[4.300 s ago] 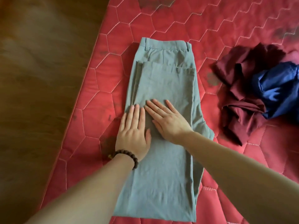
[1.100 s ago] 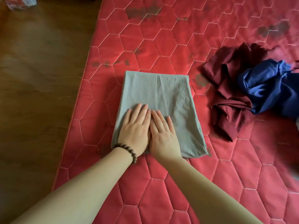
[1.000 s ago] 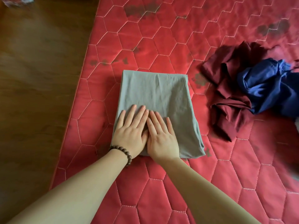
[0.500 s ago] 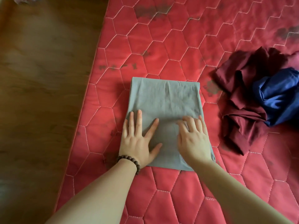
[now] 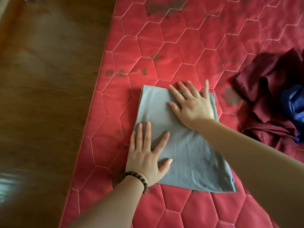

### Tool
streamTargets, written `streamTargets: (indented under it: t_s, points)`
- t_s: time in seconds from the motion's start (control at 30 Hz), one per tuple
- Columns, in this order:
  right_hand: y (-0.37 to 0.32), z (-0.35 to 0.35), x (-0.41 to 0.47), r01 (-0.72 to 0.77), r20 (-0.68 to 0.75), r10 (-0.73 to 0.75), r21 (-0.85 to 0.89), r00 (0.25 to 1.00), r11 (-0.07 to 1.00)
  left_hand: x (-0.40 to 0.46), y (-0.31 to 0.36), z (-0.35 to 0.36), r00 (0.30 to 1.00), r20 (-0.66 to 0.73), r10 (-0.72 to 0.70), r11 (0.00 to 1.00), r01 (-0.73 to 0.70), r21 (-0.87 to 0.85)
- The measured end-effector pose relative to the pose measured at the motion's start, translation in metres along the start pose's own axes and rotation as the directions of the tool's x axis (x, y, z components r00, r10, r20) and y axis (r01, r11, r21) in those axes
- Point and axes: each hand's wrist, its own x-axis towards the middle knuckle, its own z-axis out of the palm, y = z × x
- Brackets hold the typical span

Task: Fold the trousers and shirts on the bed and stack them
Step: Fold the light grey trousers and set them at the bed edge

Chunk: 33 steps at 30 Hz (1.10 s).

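- Currently left hand (image 5: 146, 159) and right hand (image 5: 194, 105) lie flat, fingers spread, gripping nothing, pressing folded grey trousers (image 5: 179, 145) beneath them.
- Unfolded maroon garment (image 5: 269, 102) lies right of right-hand fingertips; right hand nearer.

One head view looks steeply down, close over the bed (image 5: 189, 51), floor (image 5: 49, 79) toward nine o'clock.

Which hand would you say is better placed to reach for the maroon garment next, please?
Right. The right hand lies flat on the grey trousers, nearer the maroon garment; the left hand presses the far side.
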Motion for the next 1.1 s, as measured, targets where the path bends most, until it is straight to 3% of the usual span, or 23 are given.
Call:
streamTargets:
  t_s: [0.13,0.2,0.27,0.37,0.43,0.53,0.63,0.73,0.8,0.93,1.1]
  points:
    - [0.039,-0.003,-0.009,-0.275,0.006,0.275,0.023,0.962,0.961,0.001,-0.002,0.001,1.000,-0.001,0.008,1.000,-0.008,0.004]
    - [0.022,-0.008,-0.012,-0.330,-0.101,0.333,0.047,0.937,0.943,0.001,-0.001,0.002,1.000,0.003,0.012,1.000,-0.012,0.002]
    - [-0.012,-0.008,-0.025,-0.167,-0.204,0.191,0.130,0.960,0.977,0.001,-0.001,0.001,1.000,0.007,0.007,1.000,-0.007,0.006]
    - [-0.044,0.002,-0.049,0.188,-0.076,-0.176,0.186,0.981,0.965,0.001,0.000,0.002,1.000,0.002,-0.003,1.000,0.003,0.028]
    - [-0.029,0.007,-0.047,0.226,-0.060,-0.219,0.163,0.974,0.960,0.000,0.000,0.002,1.000,-0.001,-0.002,0.999,0.002,0.040]
    - [0.003,0.015,-0.051,0.016,-0.084,-0.009,0.079,0.996,0.997,0.000,-0.001,0.004,1.000,-0.011,0.015,0.999,-0.015,0.047]
    - [0.019,0.024,-0.062,-0.210,-0.048,0.228,0.246,0.972,0.946,0.001,-0.002,0.006,1.000,-0.017,0.019,0.999,-0.019,0.048]
    - [0.025,0.021,-0.059,-0.179,-0.001,0.196,0.400,0.981,0.899,0.000,-0.002,0.005,1.000,-0.026,0.015,0.999,-0.014,0.044]
    - [0.028,0.016,-0.056,-0.176,0.022,0.183,0.409,0.983,0.896,0.000,-0.001,0.005,0.999,-0.030,0.013,0.999,-0.012,0.045]
    - [0.006,0.016,-0.083,-0.379,0.018,0.410,0.421,0.912,0.824,0.000,-0.002,0.005,0.999,-0.039,0.016,0.999,-0.014,0.033]
    - [-0.008,0.028,-0.116,-0.376,0.026,0.418,0.487,0.908,0.788,-0.001,-0.001,0.005,0.999,-0.039,0.015,1.000,-0.015,-0.002]
